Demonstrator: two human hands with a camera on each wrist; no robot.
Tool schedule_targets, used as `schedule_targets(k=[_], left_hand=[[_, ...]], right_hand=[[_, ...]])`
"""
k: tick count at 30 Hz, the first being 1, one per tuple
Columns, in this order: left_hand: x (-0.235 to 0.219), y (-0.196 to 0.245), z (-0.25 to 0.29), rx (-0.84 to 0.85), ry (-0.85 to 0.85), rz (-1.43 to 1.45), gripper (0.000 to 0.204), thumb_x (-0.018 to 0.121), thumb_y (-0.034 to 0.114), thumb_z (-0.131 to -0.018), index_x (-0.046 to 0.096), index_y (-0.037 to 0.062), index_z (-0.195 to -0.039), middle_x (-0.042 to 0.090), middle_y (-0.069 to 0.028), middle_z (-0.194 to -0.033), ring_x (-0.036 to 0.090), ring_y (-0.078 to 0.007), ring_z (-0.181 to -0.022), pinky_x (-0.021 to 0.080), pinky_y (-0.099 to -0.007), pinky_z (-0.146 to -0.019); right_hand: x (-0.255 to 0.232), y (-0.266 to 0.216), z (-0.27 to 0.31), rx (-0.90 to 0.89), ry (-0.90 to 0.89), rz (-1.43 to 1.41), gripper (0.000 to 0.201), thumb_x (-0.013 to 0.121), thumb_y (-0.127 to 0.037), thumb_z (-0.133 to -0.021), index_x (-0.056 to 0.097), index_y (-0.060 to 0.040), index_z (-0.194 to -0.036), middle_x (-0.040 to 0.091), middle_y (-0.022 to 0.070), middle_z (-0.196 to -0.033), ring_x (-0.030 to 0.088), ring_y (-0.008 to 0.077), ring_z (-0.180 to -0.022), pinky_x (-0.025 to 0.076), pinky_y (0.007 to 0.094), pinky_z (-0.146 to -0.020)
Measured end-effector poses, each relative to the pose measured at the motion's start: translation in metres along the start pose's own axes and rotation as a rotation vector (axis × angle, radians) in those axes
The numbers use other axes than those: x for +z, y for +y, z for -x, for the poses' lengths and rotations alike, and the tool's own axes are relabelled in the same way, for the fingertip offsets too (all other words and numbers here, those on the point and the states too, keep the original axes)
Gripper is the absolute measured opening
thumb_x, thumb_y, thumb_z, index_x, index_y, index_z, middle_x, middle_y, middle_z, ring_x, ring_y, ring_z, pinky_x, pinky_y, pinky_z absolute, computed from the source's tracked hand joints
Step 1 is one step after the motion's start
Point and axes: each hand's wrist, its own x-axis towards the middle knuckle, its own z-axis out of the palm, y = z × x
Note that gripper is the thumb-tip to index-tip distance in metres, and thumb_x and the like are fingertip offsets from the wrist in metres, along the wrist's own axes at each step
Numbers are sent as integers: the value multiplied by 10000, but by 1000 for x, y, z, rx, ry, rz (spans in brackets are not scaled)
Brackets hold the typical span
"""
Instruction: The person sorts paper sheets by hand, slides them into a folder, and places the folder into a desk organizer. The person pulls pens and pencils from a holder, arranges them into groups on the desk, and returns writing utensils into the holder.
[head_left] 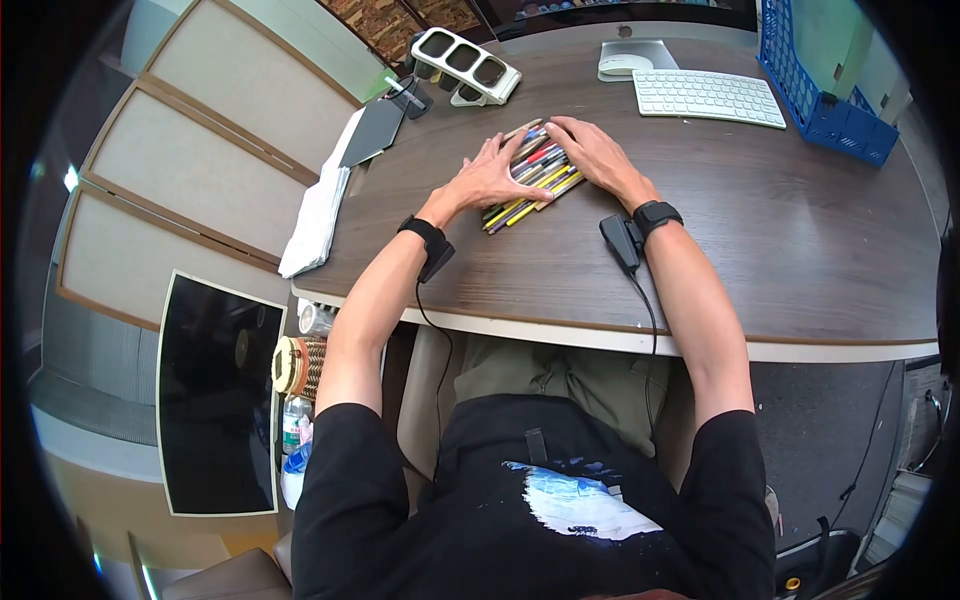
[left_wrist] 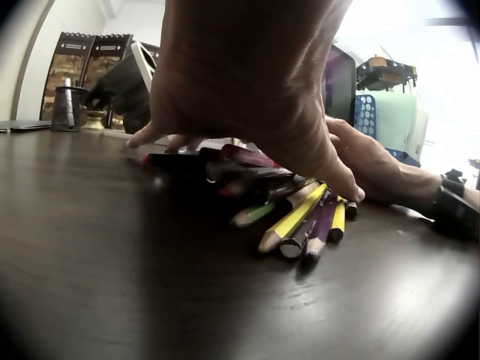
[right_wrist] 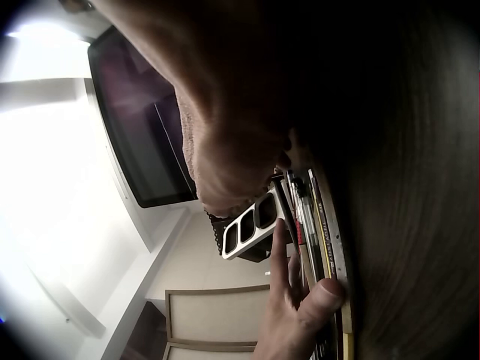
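A heap of pencils and pens [head_left: 540,172] lies on the dark wooden desk between both hands, yellow, purple, red and dark ones among them. The left hand [head_left: 487,178] spreads over the near left side of the heap, its thumb reaching across the near ends. In the left wrist view, a yellow pencil [left_wrist: 294,217] and a purple pencil [left_wrist: 322,225] point toward the camera below the left palm. At the right side of the heap, the right hand [head_left: 597,158] rests with extended fingers along the far edge. Its fingertips are mostly hidden in the right wrist view.
A white holder with three openings [head_left: 465,65] stands at the back left beside a mesh pen cup [head_left: 410,98]. Papers [head_left: 318,225] lie along the left edge. A keyboard [head_left: 710,96], a mouse [head_left: 625,65] and a blue basket [head_left: 850,125] are behind right. Wrist-camera cables hang over the front edge.
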Motion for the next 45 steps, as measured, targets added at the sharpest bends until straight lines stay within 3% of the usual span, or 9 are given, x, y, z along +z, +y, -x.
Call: schedule_targets(k=[10,13,15,24,26,35,37,39,45], left_hand=[[-10,9,4,-15,-117,-31,1432,777,908,-626,182,228,-1736,281,-303,-1670,295,-499,-1559,237,-670,-1251],[0,9,6,22,-79,-33,1422,778,902,-634,181,231,-1736,248,-308,-1687,261,-509,-1572,231,-685,-1248],[7,12,10,54,13,-32,1469,758,949,-592,241,160,-1719,250,-338,-1675,197,-529,-1592,186,-779,-1212],[8,-2,6,124,34,18,1283,790,826,-686,345,149,-1681,363,-267,-1611,314,-458,-1543,268,-696,-1218],[9,0,10,122,57,-14,1195,816,733,-738,347,177,-1686,348,-279,-1617,367,-463,-1507,314,-623,-1229],[14,-3,16,57,99,15,1276,795,821,-717,324,135,-1684,379,-302,-1602,385,-482,-1498,336,-614,-1228],[15,-3,14,55,76,12,1268,785,816,-737,321,109,-1682,363,-295,-1614,352,-486,-1515,320,-604,-1240],[17,-7,12,101,68,52,1338,762,888,-687,289,157,-1702,302,-333,-1649,259,-511,-1562,242,-693,-1231],[12,7,24,140,29,38,1276,784,826,-731,272,184,-1707,258,-356,-1666,222,-528,-1572,235,-647,-1262]], right_hand=[[3,6,-2,-14,29,-20,602,467,-529,-1107,636,-33,-1402,680,236,-1354,591,398,-1332,449,477,-1131],[0,1,-2,-16,40,-15,596,470,-524,-1106,640,-33,-1396,685,235,-1346,598,401,-1321,453,477,-1126],[1,3,0,-8,35,-11,591,472,-522,-1106,642,-33,-1393,687,235,-1342,601,402,-1316,454,477,-1124],[4,9,-4,-14,54,-29,593,474,-529,-1106,651,-36,-1385,683,234,-1352,604,410,-1306,460,483,-1114],[3,9,-3,-7,52,-35,592,475,-528,-1106,652,-36,-1385,684,234,-1348,604,407,-1307,459,480,-1115],[2,6,-3,-13,50,-44,569,475,-513,-1110,660,-41,-1367,698,208,-1328,608,393,-1293,459,468,-1111],[3,7,-3,-38,65,-43,568,476,-514,-1109,660,-43,-1368,697,207,-1332,609,391,-1295,459,468,-1111],[2,3,-2,-35,66,-38,576,475,-512,-1109,659,-32,-1369,699,219,-1327,615,397,-1288,460,466,-1110],[-2,-3,-4,31,50,-82,589,469,-500,-1109,662,-5,-1363,700,256,-1319,630,422,-1270,465,469,-1103]])
